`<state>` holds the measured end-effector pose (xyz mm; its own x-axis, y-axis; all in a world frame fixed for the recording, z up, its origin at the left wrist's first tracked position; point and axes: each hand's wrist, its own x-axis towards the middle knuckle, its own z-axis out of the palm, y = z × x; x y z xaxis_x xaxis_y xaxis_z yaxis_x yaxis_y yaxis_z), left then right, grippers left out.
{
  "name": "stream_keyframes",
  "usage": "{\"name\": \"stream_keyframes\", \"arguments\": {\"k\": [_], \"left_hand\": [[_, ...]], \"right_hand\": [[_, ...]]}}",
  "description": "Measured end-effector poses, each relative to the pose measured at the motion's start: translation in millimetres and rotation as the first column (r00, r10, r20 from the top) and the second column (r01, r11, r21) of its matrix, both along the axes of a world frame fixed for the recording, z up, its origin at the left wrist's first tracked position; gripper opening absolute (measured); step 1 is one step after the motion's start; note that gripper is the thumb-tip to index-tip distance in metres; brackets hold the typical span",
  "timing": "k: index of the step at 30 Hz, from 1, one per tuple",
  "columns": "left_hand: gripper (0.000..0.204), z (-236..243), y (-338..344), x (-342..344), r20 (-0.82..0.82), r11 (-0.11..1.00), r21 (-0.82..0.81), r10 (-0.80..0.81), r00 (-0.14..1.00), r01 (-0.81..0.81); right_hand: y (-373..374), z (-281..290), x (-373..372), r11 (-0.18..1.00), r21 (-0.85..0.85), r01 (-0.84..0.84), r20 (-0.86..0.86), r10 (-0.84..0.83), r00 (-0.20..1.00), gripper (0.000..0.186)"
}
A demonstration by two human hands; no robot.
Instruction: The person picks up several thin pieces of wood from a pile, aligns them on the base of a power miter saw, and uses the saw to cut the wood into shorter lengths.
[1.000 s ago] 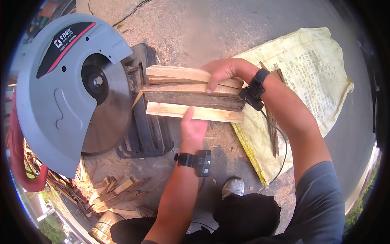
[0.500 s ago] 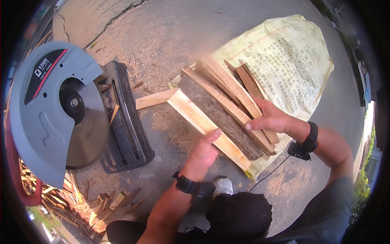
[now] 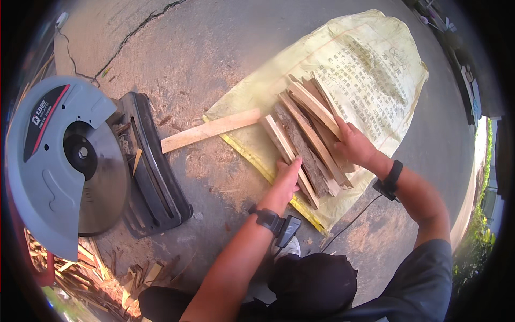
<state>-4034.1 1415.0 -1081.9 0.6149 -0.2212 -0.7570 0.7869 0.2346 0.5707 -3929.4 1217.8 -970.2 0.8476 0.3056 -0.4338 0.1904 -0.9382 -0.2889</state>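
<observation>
A bundle of cut wood strips, several pale and one with rough dark bark, lies slanting over the yellowish woven sack. My left hand grips the outer pale strip on the bundle's left side, its thumb on top and the other fingers partly hidden. On the bundle's right side, my right hand is closed around the strips, with its fingertips out of sight under the palm. A single flat pale slat reaches from beside the saw base onto the sack's left edge.
A cut-off saw with a grey guard, bare round blade and black base stands at the left. Wood scraps are heaped at the lower left. Sawdust covers parts of the concrete. A thin cable hangs near my right wrist.
Both hands have brought the bundle down onto the sack, and its strips are drawn closer together. My left hand has moved right and up. The view has shifted slightly.
</observation>
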Motion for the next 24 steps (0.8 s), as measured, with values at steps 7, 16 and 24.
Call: {"name": "stream_keyframes", "arguments": {"k": [7, 16, 24], "left_hand": [[0.067, -4.1, -3.5, -0.7, 0.045, 0.991, 0.111, -0.073, 0.996, 0.068], [0.063, -19.6, -2.6, 2.9, 0.169, 0.994, -0.101, 0.051, 0.984, -0.035], [0.082, 37.8, 10.4, 0.0, 0.023, 0.996, 0.067, 0.058, 0.998, -0.060]], "right_hand": [[-3.2, 5.6, -2.0, 0.997, 0.076, 0.002, 0.039, -0.005, 0.999, 0.066], [14.7, 19.2, -33.7, 0.987, -0.020, -0.160, 0.147, 0.161, 0.976, 0.084], [24.0, 12.4, -62.4, 0.989, -0.026, -0.147, 0.257, 0.149, 0.955, 0.083]]}}
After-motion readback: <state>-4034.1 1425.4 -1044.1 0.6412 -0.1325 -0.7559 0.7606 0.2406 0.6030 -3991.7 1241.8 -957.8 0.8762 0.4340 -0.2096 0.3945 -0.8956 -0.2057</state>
